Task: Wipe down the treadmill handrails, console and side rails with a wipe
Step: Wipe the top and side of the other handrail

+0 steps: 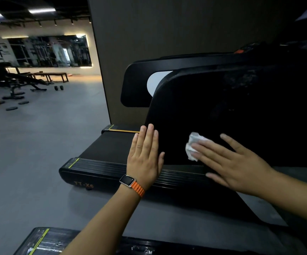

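A black treadmill stands in front of me, seen from its side. Its broad black side panel (222, 111) fills the right half of the view, and the ribbed side rail (103, 167) runs low along the deck. My right hand (230, 159) lies flat with straight fingers on the panel, pressing a crumpled white wipe (192, 144) under its fingertips. My left hand (146, 155), with an orange-strapped watch on the wrist, rests flat and open against the panel's left edge. The console (250, 50) shows dimly at the upper right.
A dark wall column (149, 30) rises behind the treadmill. Another treadmill's rail (44, 242) lies at the bottom edge. Grey floor (29, 144) spreads left, with weight benches (29, 80), a dumbbell (59, 87) and weight plates (11, 108) far off.
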A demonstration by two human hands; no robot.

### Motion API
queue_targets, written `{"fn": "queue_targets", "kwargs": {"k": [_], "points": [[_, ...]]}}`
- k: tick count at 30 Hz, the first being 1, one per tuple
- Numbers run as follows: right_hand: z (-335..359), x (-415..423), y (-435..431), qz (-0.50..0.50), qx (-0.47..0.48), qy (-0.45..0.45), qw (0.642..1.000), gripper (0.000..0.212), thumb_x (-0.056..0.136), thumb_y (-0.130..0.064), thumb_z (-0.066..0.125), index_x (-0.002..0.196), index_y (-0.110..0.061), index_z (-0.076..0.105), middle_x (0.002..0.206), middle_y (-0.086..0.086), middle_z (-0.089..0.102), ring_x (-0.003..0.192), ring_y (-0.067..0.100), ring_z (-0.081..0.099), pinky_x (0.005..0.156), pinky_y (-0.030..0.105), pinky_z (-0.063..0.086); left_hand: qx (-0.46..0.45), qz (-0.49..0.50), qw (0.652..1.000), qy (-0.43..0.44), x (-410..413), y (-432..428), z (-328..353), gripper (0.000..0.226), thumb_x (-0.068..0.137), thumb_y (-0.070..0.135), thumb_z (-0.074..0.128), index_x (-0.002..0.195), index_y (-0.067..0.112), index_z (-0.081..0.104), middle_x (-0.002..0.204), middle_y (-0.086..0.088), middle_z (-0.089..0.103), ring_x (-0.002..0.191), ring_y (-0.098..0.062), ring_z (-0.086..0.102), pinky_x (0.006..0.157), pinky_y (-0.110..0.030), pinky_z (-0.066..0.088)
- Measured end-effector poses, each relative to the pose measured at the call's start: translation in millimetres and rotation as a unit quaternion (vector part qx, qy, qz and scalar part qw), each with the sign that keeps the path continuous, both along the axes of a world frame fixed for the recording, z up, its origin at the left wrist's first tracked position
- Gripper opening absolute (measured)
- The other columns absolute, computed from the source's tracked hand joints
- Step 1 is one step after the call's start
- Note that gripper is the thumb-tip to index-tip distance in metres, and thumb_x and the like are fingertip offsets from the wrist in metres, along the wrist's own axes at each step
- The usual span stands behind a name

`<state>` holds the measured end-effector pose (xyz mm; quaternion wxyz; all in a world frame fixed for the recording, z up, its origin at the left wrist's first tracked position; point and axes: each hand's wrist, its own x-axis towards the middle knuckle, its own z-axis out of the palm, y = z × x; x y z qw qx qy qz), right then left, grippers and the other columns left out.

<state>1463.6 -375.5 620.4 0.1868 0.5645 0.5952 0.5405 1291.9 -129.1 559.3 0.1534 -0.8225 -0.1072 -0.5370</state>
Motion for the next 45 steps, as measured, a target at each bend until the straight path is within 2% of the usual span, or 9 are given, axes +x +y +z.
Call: {"fn": "queue_targets", "kwargs": {"k": [5, 7, 13, 19, 24, 29, 35, 41, 45], "points": [[90, -33, 69, -0.001, 0.174, 0.086, 0.981, 0.083, 0.107, -0.061, 0.034, 0.167, -0.009, 0.010, 0.175, 0.014, 0.006, 0.162, 0.030, 0.007, 0.128, 0.059, 0.004, 0.003, 0.000, 1.000, 0.002, -2, 0, 0, 0.061, 0.110, 0.034, 0.033, 0.159, -0.001, 0.018, 0.172, -0.012, 0.001, 0.158, -0.033, 0.007, 0.128, -0.047, 0.013], [92, -39, 82, 0.007, 0.161, 0.086, 0.983, 0.090, 0.104, -0.064, 0.038, 0.166, -0.006, 0.011, 0.174, 0.017, 0.006, 0.161, 0.033, 0.007, 0.128, 0.059, 0.002, 0.005, 0.000, 1.000, 0.002, -2, 0, 1, 0.063, 0.110, 0.033, 0.034, 0.160, 0.000, 0.017, 0.171, -0.013, 0.004, 0.159, -0.032, 0.006, 0.128, -0.047, 0.013], [17, -25, 47, -0.001, -0.024, -0.036, 0.999, 0.090, 0.103, -0.064, 0.041, 0.167, -0.007, 0.010, 0.175, 0.015, 0.002, 0.162, 0.028, -0.002, 0.129, 0.055, -0.004, 0.000, -0.003, 1.000, 0.010, -5, -1, 1, 0.064, 0.108, 0.034, 0.036, 0.159, 0.001, 0.016, 0.172, -0.011, -0.002, 0.158, -0.032, 0.008, 0.129, -0.046, 0.012], [86, -27, 64, -0.011, 0.154, 0.054, 0.987, 0.084, 0.107, -0.063, 0.031, 0.167, -0.011, 0.005, 0.175, 0.013, 0.001, 0.162, 0.029, 0.002, 0.127, 0.059, -0.001, -0.017, 0.001, 1.000, 0.007, -4, -6, 1, 0.063, 0.107, 0.031, 0.040, 0.158, 0.000, 0.019, 0.169, -0.016, 0.010, 0.158, -0.033, 0.010, 0.128, -0.048, 0.017], [31, -13, 23, -0.013, 0.019, 0.007, 1.000, 0.088, 0.105, -0.065, 0.041, 0.167, -0.009, 0.013, 0.175, 0.013, 0.006, 0.162, 0.028, 0.008, 0.129, 0.057, 0.005, -0.008, 0.020, 1.000, 0.019, -9, -8, 5, 0.066, 0.106, 0.031, 0.044, 0.159, 0.001, 0.018, 0.169, -0.016, 0.011, 0.158, -0.033, 0.009, 0.129, -0.046, 0.013], [87, -8, 27, -0.019, 0.183, 0.101, 0.978, 0.082, 0.107, -0.061, 0.032, 0.167, -0.009, 0.012, 0.174, 0.014, 0.009, 0.161, 0.030, 0.009, 0.128, 0.059, 0.008, -0.016, 0.039, 0.999, 0.019, -6, -19, 13, 0.068, 0.106, 0.034, 0.042, 0.160, 0.001, 0.016, 0.170, -0.016, 0.007, 0.158, -0.033, 0.009, 0.129, -0.047, 0.012], [41, -1, 2, -0.011, 0.100, 0.062, 0.993, 0.082, 0.107, -0.062, 0.033, 0.166, -0.007, 0.019, 0.174, 0.014, 0.012, 0.161, 0.031, 0.013, 0.128, 0.056, 0.016, 0.007, 0.031, 0.999, 0.007, 6, -31, 44, 0.065, 0.106, 0.033, 0.045, 0.158, -0.001, 0.025, 0.168, -0.020, 0.017, 0.158, -0.032, 0.013, 0.128, -0.047, 0.013], [85, 12, -13, -0.023, 0.298, 0.216, 0.929, 0.081, 0.107, -0.057, 0.034, 0.165, -0.004, 0.017, 0.173, 0.018, 0.013, 0.161, 0.035, 0.009, 0.130, 0.052, 0.008, 0.022, 0.022, 0.999, -0.005, 25, -44, 78, 0.063, 0.107, 0.034, 0.040, 0.158, 0.000, 0.025, 0.167, -0.018, 0.017, 0.158, -0.031, 0.010, 0.129, -0.046, 0.009], [74, -14, 23, 0.004, 0.291, 0.249, 0.924, 0.084, 0.104, -0.058, 0.039, 0.162, 0.001, 0.025, 0.171, 0.022, 0.015, 0.160, 0.039, 0.012, 0.130, 0.053, 0.011, 0.033, 0.012, 0.999, -0.016, 38, -55, 93, 0.063, 0.107, 0.034, 0.039, 0.158, -0.002, 0.028, 0.167, -0.018, 0.016, 0.158, -0.032, 0.013, 0.128, -0.048, 0.012]]}}
